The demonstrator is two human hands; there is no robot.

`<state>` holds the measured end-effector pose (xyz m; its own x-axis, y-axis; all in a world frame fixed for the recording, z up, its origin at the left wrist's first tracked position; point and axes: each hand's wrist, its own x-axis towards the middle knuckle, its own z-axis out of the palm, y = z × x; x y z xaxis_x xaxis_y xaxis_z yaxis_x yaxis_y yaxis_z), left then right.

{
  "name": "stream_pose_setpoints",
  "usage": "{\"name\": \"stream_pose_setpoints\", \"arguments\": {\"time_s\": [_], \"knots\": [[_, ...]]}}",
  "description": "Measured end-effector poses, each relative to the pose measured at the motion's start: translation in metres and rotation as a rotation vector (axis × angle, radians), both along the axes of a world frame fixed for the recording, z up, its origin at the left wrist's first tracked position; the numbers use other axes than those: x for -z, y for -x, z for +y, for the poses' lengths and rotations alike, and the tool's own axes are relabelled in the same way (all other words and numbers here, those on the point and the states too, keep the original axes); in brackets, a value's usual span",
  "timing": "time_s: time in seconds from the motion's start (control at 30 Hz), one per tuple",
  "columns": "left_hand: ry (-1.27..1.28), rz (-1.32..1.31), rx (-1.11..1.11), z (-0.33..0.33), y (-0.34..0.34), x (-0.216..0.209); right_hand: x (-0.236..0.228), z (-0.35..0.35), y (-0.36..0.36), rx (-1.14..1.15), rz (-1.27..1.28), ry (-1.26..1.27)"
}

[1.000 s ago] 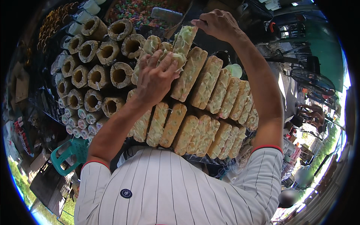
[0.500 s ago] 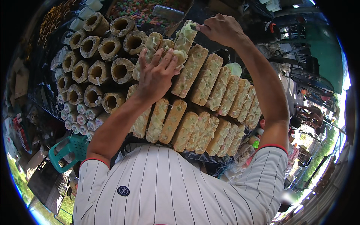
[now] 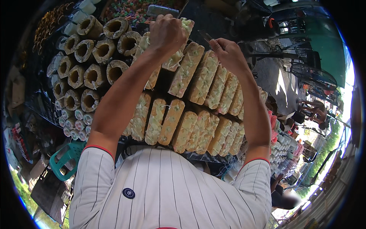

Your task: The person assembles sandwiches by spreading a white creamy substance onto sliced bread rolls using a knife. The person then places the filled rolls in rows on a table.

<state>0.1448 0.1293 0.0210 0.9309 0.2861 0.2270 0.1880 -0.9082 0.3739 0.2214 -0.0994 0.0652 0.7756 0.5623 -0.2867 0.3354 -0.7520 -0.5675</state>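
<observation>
Long tan blocks (image 3: 186, 70), streaked with pale green shreds, lie in two rows. My left hand (image 3: 167, 34) is closed over the far part of one shred-covered block (image 3: 174, 61); its fingertips are mostly hidden. That block's far end shows just beyond the knuckles. To the right, my right hand (image 3: 230, 55) grips a small flat blade (image 3: 206, 36) between thumb and fingers. The blade points up and left, apart from the block, above the far ends of the back row.
Hollow tan tubes (image 3: 91, 76) are stacked at the left, with whitish rolls (image 3: 74, 124) below them. Colourful small pieces (image 3: 126, 11) fill a tray at the back. A green plastic stool (image 3: 65, 160) stands at the lower left. Another person (image 3: 316, 110) is at the far right.
My left hand has moved up and away from me, from lying spread on the blocks to closed over one. My right hand has come lower, drawing the blade away from the block's end.
</observation>
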Motion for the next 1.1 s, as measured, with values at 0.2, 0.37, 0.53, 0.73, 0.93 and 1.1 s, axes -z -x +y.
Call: {"name": "stream_pose_setpoints", "arguments": {"time_s": [0.2,0.37,0.53,0.73,0.93,1.1], "knots": [[0.581,0.045,0.055,0.013,0.003,0.008,0.017,-0.022,-0.008,0.014,0.067,-0.235],[1.182,-0.43,0.272,0.065,0.041,0.009,-0.004,0.004,-0.005,-0.045,-0.037,0.024],[0.484,-0.098,0.098,0.043,0.075,-0.023,0.0,0.045,-0.018,-0.228,-0.209,0.217],[0.038,-0.197,0.111,-0.013,0.058,0.009,0.002,0.071,-0.011,-0.424,-0.564,0.25],[0.119,-0.087,-0.043,-0.037,0.041,-0.002,-0.009,0.075,-0.007,-0.544,-0.691,0.234],[0.2,-0.088,-0.087,-0.036,0.035,-0.01,-0.011,0.071,-0.005,-0.513,-0.613,0.249]]}}
